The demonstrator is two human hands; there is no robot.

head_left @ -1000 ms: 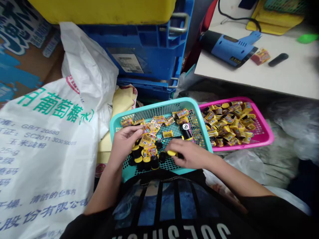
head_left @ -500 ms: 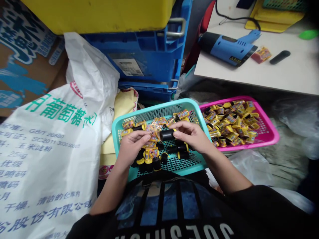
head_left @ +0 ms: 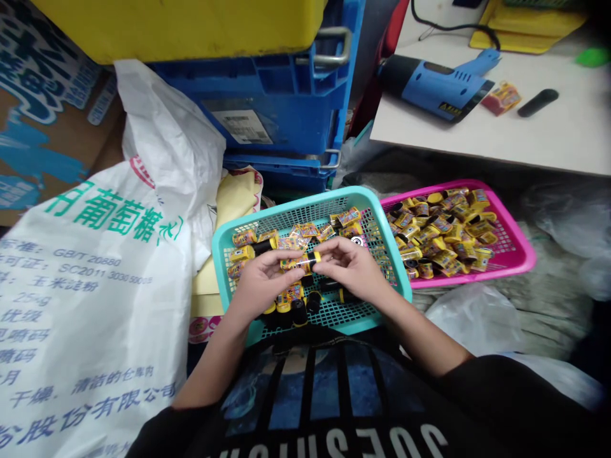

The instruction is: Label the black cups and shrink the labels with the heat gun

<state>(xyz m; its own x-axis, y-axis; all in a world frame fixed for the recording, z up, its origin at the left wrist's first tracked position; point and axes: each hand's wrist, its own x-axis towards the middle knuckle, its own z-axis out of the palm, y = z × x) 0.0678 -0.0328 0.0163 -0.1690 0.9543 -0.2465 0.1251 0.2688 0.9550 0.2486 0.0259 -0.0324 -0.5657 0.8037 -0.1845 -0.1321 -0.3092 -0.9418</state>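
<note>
A small black bottle (head_left: 311,259) with a yellow cap lies across between my hands, above the turquoise basket (head_left: 394,248). A clear printed sleeve (head_left: 293,262) is around most of it, leaving a short black band bare by the cap. My left hand (head_left: 255,284) pinches the sleeved end between thumb and fingers. At the capped end, my right hand (head_left: 356,270) has its thumb and fingertips closed on the yellow cap. Below, in the basket, lie black bottles (head_left: 300,313), sleeved bottles (head_left: 244,238) and loose printed sleeves (head_left: 305,229).
A pink basket (head_left: 518,245) heaped with sleeved bottles stands at the right. Behind it, a white table (head_left: 424,137) bears a blue heat gun (head_left: 436,89), one sleeve and a black piece. Stacked blue crates (head_left: 286,102) stand ahead; a large white sack (head_left: 95,305) lies left.
The sleeve, held apart at the bottle's left end before, is now around most of the bottle. My hands have come closer together, the right one moving left.
</note>
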